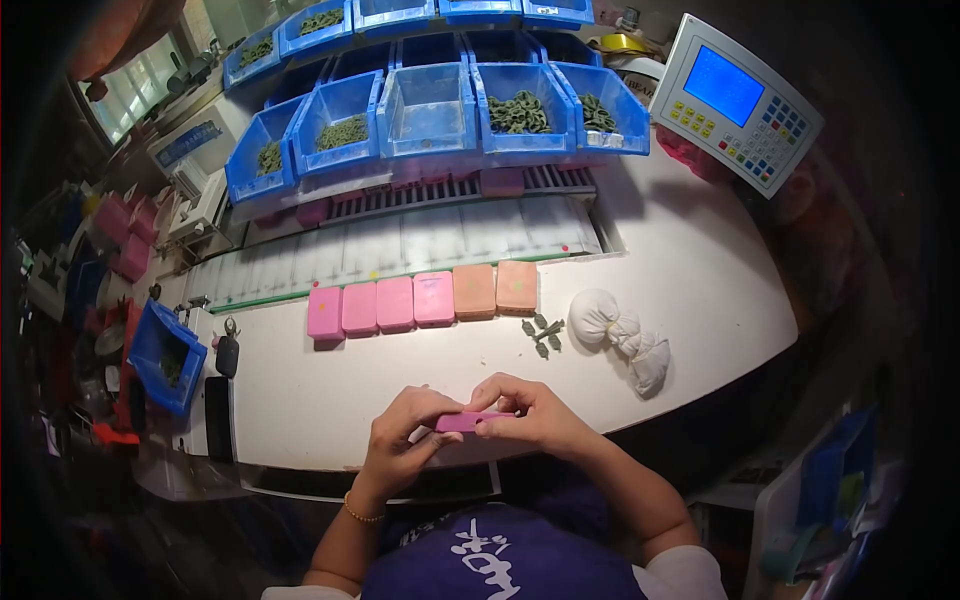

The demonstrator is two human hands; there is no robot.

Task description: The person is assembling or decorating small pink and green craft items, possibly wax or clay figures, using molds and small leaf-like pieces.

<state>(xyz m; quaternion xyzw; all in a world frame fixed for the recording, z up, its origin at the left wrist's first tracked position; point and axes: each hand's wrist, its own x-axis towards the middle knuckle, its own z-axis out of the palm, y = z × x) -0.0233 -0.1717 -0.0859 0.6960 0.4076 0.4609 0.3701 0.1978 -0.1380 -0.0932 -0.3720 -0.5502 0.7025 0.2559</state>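
Observation:
Near the front edge of the white worktable, my left hand (pixel 409 431) and my right hand (pixel 529 416) hold a pink block (pixel 457 422), apparently a rubber mould, edge-on between them. The left fingers grip its left end. My right thumb and fingers pinch its right part, where a small dark spot shows by the thumb. Beyond the hands stands a row of similar blocks: several pink ones (pixel 395 304) and two orange ones (pixel 474 291). To the right of the row lie small dark green pieces (pixel 542 335), probably wax. Beside them rests a tied white cloth bag (pixel 619 337).
Blue plastic bins (pixel 523 112), some with green pieces, rise in tiers at the back. A keypad controller with a lit screen (pixel 735 105) stands at the right. A slatted metal strip (pixel 405 240) crosses behind the blocks. At left are a tilted blue bin (pixel 166 360) and a black phone-like object (pixel 219 418).

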